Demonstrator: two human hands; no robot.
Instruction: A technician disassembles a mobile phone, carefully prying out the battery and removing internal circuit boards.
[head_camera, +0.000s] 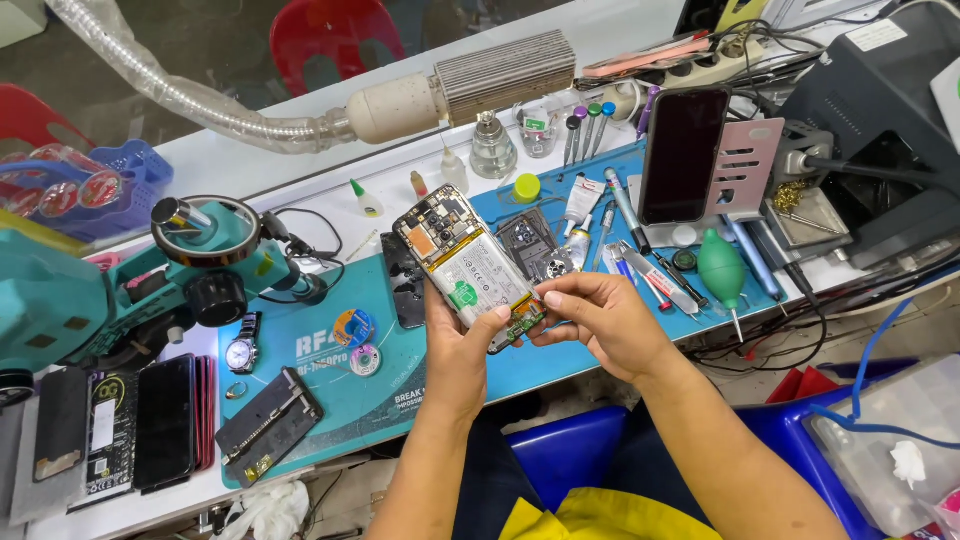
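Observation:
My left hand grips an opened smartphone from below, its back cover off, showing a white battery and circuit boards. It is held tilted above the blue work mat. My right hand pinches at the phone's lower end, fingertips on the small green board there. Whether a tool sits between those fingers I cannot tell.
A teal microscope stands at left, with a wristwatch and several dark phones near it. Tweezers, screwdrivers and a green blower bulb lie at right beside an upright phone on a stand. A ribbed fume hose runs along the back.

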